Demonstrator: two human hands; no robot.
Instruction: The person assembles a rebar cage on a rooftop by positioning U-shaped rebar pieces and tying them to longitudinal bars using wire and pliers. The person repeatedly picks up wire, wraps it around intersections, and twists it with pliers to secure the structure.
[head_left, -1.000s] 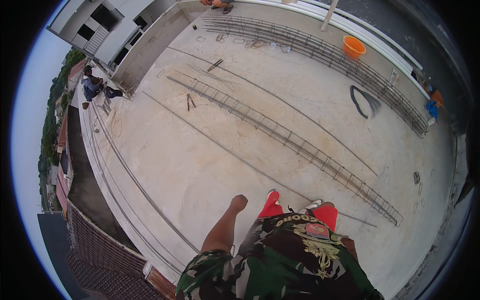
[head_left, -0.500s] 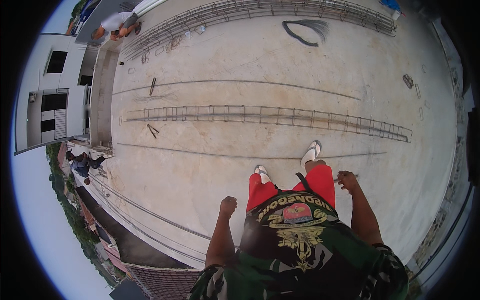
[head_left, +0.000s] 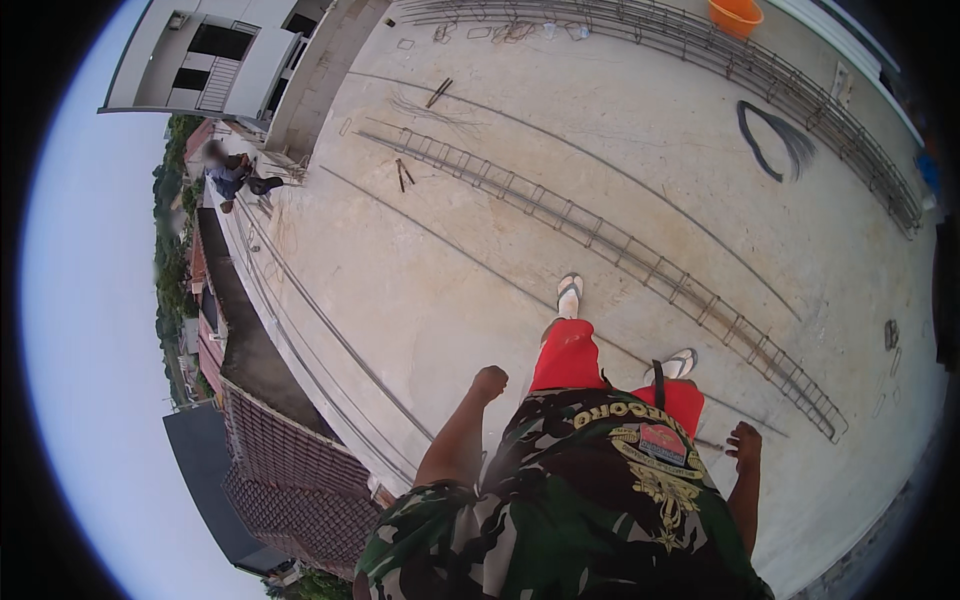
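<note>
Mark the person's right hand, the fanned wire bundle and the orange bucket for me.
Right hand [head_left: 745, 443]: head view, middle of the hand.
Wire bundle [head_left: 798, 149]: head view, on the fanned strands.
Orange bucket [head_left: 731, 26]: head view, on its wall.

I am standing on a building site, on an open-air concrete slab. Steel rods are lying across it, a ladder-like rebar cage is stretching between them, and more cages are lying bundled beyond. A wire coil and an orange bucket are sitting near those. Past the slab's edge, a tiled roof and treetops are showing lower down, and open sky is filling the left.
</note>
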